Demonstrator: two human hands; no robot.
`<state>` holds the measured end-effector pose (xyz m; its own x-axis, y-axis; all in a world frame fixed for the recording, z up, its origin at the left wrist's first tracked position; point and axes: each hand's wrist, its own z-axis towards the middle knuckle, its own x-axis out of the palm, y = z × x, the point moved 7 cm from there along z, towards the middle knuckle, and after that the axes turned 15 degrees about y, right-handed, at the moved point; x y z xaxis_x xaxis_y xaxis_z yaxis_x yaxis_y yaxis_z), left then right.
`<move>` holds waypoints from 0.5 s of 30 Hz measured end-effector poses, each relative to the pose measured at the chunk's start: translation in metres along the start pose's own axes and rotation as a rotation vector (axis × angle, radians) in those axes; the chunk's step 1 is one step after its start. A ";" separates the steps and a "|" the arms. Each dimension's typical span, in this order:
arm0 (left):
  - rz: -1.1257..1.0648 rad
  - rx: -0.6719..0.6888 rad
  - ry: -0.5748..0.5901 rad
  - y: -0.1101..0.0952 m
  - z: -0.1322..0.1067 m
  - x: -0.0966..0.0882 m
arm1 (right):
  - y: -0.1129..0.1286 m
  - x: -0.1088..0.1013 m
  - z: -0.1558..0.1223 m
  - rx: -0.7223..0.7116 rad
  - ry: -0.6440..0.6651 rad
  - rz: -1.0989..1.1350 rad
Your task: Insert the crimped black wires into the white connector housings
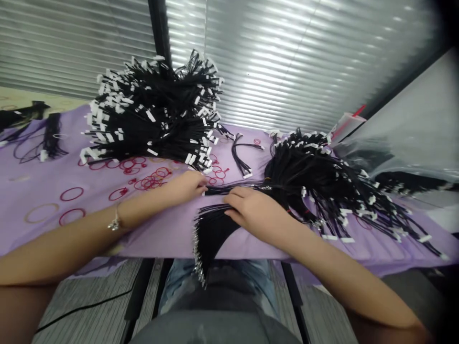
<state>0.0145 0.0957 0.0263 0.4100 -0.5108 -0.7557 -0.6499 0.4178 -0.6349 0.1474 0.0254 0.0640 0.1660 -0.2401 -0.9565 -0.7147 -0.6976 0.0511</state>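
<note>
**The left hand (182, 187) and the right hand (251, 215) at the black wires (211, 234)**

The two hands are apart, but only just. The right hand lies on top of the black wires, with its fingers (233, 200) across them. The fingertips of the left hand are right at a thin line of wires that runs toward the right hand. I cannot tell if either hand is gripping. The black wires fan out on a purple cloth (43, 224), and their shiny metal ends (196, 253) hang over the front edge.

A thin bracelet (114, 220) sits on the left wrist. Just past the hands, a small bunch of wires (241, 155) lies on the cloth. A big pile of wires with white plugs (150, 114) sits to the left, and another pile (315, 181) spreads out to the right. Red rubber bands (147, 181) lie around on the cloth. More wires (52, 136) lie at the far left. A clear plastic bag (394, 124) is at the right, near a cup with a red straw (347, 126). Window blinds (287, 62) are behind it all. Below the cloth, blue jeans (218, 282) show on the person's lap.
</note>
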 end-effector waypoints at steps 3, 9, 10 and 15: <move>0.080 0.014 -0.018 -0.002 -0.008 0.003 | 0.005 0.015 0.036 -0.019 0.077 0.020; 0.062 -0.001 -0.039 0.012 -0.011 0.001 | 0.003 0.031 0.054 -0.091 0.067 0.143; 0.042 -0.009 -0.046 0.015 -0.009 0.002 | 0.003 0.030 0.052 -0.087 0.051 0.161; -0.143 -0.012 -0.062 0.024 -0.002 0.005 | -0.008 0.029 0.020 -0.082 0.000 0.190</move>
<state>-0.0002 0.1011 0.0074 0.5376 -0.5166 -0.6664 -0.5893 0.3352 -0.7351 0.1441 0.0373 0.0305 0.0331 -0.3728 -0.9273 -0.6751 -0.6925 0.2543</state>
